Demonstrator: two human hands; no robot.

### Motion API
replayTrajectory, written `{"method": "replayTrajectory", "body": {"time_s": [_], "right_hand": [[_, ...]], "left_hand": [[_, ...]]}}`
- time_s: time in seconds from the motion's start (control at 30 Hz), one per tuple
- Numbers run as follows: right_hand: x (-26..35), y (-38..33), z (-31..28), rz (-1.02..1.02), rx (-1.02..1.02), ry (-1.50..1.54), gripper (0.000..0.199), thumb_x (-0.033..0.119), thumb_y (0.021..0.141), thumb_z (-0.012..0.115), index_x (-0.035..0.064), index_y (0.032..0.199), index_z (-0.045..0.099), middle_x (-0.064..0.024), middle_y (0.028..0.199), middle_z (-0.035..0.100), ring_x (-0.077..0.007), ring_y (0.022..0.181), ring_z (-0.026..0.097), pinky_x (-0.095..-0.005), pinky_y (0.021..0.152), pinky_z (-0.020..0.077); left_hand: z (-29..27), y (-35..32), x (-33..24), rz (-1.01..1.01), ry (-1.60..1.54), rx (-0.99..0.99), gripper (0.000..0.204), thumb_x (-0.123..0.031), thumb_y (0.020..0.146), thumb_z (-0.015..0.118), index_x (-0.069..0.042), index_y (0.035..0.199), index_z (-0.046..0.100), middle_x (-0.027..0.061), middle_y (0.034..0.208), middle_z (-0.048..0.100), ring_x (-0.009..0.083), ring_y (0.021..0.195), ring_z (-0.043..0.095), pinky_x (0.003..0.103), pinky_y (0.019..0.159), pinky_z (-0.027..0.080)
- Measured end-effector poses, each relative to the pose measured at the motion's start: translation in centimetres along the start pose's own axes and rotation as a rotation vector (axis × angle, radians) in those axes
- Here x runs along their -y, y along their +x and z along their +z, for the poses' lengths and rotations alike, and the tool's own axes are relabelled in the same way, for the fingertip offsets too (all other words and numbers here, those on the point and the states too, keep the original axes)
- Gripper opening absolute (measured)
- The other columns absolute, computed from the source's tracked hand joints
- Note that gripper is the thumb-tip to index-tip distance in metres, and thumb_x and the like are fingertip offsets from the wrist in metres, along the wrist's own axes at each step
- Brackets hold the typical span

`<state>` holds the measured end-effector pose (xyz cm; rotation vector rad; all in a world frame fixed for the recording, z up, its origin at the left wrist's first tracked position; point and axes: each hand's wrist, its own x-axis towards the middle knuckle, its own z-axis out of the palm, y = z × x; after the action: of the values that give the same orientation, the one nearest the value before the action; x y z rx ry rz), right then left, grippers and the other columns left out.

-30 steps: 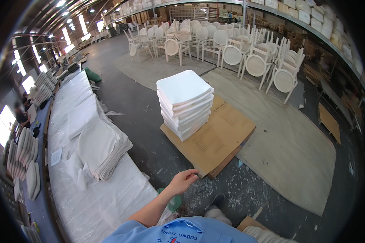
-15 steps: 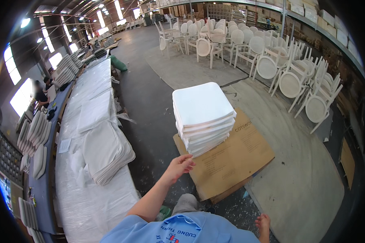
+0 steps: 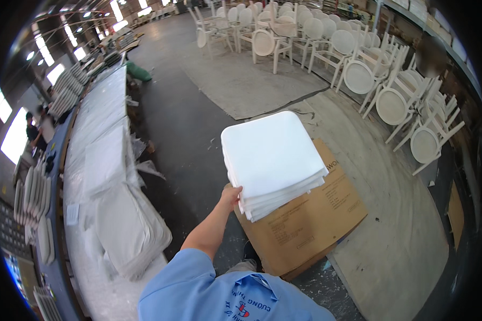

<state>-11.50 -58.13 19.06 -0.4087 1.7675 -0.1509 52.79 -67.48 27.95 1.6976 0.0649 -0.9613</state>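
A stack of white square foam pads with rounded corners rests on a flat brown cardboard box in front of me. The top pad hides most of those beneath, and their layered edges show along the near side. My left hand is at the near left corner of the stack, its fingers closed on the edge of the upper pads. How many layers it grips is hidden. My right hand is out of the picture.
On my left runs a long table covered in clear plastic, bearing a pile of off-white cushion covers. Beyond it, people stand at a blue bench with seat cushions. White chairs crowd the back and right. Cardboard sheeting covers floor on the right.
My left hand has moved up from beside the stack's lower edge and closed on the pads' corner. My right hand has left the view. The view has shifted and tilted.
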Motion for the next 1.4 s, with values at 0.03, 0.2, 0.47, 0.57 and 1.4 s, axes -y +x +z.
{"method": "replayTrajectory", "body": {"time_s": [0.03, 0.2, 0.47, 0.57, 1.4], "right_hand": [[0.3, -0.7, 1.5, -0.002, -0.007, -0.006, 0.033, 0.032, 0.094, 0.068, 0.0124, 0.119, 0.059, -0.0105, 0.089, 0.065, -0.0281, 0.066, 0.065, -0.0386, 0.049, 0.0482], [2.1, -1.2, 8.3, -0.086, -0.015, -0.002, 0.034, 0.033, 0.093, 0.069, 0.0129, 0.118, 0.059, -0.0111, 0.090, 0.065, -0.0289, 0.068, 0.065, -0.0395, 0.050, 0.0484], [2.5, 2.1, 11.2, -0.215, -0.074, 0.045, 0.035, 0.034, 0.091, 0.071, 0.0137, 0.117, 0.059, -0.0120, 0.090, 0.065, -0.0302, 0.070, 0.065, -0.0410, 0.051, 0.0488], [2.2, 2.4, 10.3, -0.219, -0.117, 0.032, 0.037, 0.035, 0.090, 0.071, 0.0142, 0.118, 0.059, -0.0120, 0.091, 0.065, -0.0305, 0.071, 0.065, -0.0419, 0.053, 0.0490], [27.5, -2.5, 9.3, -0.332, 1.200, -0.084, 0.093, 0.081, 0.095, 0.033, 0.0109, 0.156, 0.040, -0.0117, 0.146, 0.055, -0.0294, 0.123, 0.055, -0.0503, 0.100, 0.0454]], "left_hand": [[0.9, 1.3, 0.1, -0.067, 0.074, -0.062, 0.047, -0.026, 0.087, 0.079, 0.006, 0.119, 0.069, 0.0185, 0.112, 0.072, 0.0307, 0.097, 0.070, 0.041, 0.082, 0.057], [3.0, 4.9, -1.6, -0.065, 0.019, -0.131, 0.058, -0.022, 0.077, 0.088, 0.016, 0.115, 0.067, 0.0246, 0.121, 0.070, 0.0327, 0.103, 0.072, 0.039, 0.086, 0.058], [2.9, 5.9, -4.9, -0.411, -0.133, 0.143, 0.060, -0.025, 0.081, 0.086, -0.003, 0.130, 0.058, 0.0192, 0.115, 0.066, 0.0298, 0.098, 0.068, 0.048, 0.085, 0.055], [4.6, 4.7, -4.9, -0.390, -0.205, 0.338, 0.061, -0.026, 0.085, 0.083, -0.008, 0.136, 0.054, 0.0167, 0.123, 0.061, 0.0312, 0.113, 0.060, 0.053, 0.097, 0.048], [-10.7, -35.1, 8.7, 0.170, -0.510, 0.101, 0.059, -0.009, 0.076, 0.071, 0.003, 0.133, 0.058, 0.0170, 0.119, 0.066, 0.0280, 0.107, 0.065, 0.041, 0.097, 0.052]]}}
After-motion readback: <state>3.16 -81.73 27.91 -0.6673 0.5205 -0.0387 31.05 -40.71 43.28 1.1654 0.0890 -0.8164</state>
